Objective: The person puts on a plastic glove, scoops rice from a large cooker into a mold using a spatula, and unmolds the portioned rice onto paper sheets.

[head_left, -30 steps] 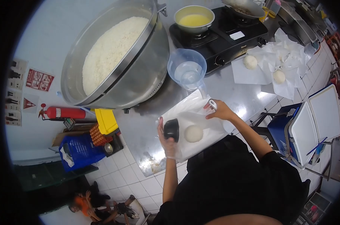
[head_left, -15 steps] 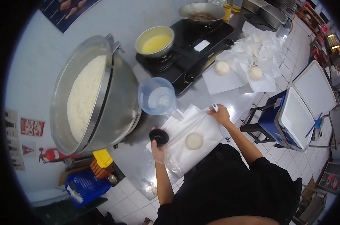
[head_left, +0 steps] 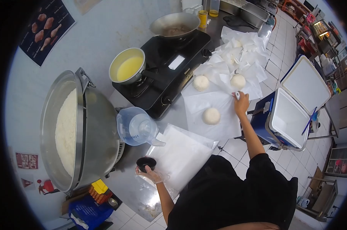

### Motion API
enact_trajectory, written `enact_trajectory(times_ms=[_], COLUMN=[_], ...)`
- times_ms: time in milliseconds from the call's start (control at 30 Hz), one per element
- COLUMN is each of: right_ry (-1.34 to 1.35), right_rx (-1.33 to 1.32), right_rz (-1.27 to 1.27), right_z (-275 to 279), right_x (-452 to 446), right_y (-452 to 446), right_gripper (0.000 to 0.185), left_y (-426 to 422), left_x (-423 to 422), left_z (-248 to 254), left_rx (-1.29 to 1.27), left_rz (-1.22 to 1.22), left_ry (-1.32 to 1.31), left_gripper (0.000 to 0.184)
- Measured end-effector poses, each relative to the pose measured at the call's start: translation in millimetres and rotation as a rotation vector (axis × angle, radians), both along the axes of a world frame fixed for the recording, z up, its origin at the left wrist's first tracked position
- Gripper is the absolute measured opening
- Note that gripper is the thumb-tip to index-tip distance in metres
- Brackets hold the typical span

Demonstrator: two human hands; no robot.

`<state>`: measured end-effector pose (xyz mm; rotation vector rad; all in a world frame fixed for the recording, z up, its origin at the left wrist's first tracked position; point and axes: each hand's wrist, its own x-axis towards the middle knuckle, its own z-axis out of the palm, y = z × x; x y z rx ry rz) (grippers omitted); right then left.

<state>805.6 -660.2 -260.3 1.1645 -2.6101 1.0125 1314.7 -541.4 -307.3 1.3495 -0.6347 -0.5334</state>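
Note:
My left hand (head_left: 153, 175), in a clear plastic glove, is closed around a small black bowl (head_left: 146, 162) beside a stack of white paper sheets (head_left: 183, 155). My right hand (head_left: 241, 104) grips a utensil with a white handle (head_left: 237, 96); its other end is hidden. That hand is at the far right corner of a paper sheet (head_left: 227, 131), seemingly pinching it. On this sheet sits a rounded mound of rice (head_left: 211, 116). Two more rice mounds, one on the left (head_left: 201, 82) and one on the right (head_left: 237, 81), lie on papers just beyond.
A blue-tinted plastic jug (head_left: 132, 126) stands by the paper stack. Left is a large metal pot of rice (head_left: 100, 134). Behind are a black stove (head_left: 162, 84), a pan with yellow liquid (head_left: 127, 69) and a wok (head_left: 175, 25). An open blue cooler (head_left: 262, 119) stands right.
The sheet with its rice mound has moved off the stack, away and to the right, along with my right hand. My left hand still holds the black bowl. The view has shifted.

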Motion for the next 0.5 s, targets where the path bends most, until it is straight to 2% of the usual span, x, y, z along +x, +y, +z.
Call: enact_trajectory(times_ms=[133,200,233,300,467,500], right_ry=[0.086,0.068,0.046,0.001,0.023,0.064], right_rx=[-0.023,-0.021,-0.058,-0.134,-0.153,-0.148], right_rz=[0.016,0.149,0.178,0.236,0.210,0.206], right_z=[28.9,9.7,17.5,47.0,66.1,66.1], right_x=[-53.4,-109.6,-119.0,-130.1,-136.1,-132.1], right_y=[-35.0,-60.2,-66.5,-71.0,-57.1,-51.6], right_gripper=[0.028,0.028,0.026,0.024,0.021,0.023], left_y=[-0.2,-0.3,-0.2,-0.5,2.4,4.7], left_x=[1.0,0.0,0.2,-3.3,0.8,2.1], left_z=[-4.0,-1.1,0.1,6.0,4.3,0.0], left_rx=[0.032,0.047,0.048,0.042,0.031,0.004], left_rz=[0.037,0.034,0.035,0.030,0.034,0.031], left_ry=[-0.075,-0.069,-0.063,-0.043,-0.002,0.124], left_gripper=[0.071,0.068,0.067,0.064,0.060,0.059])
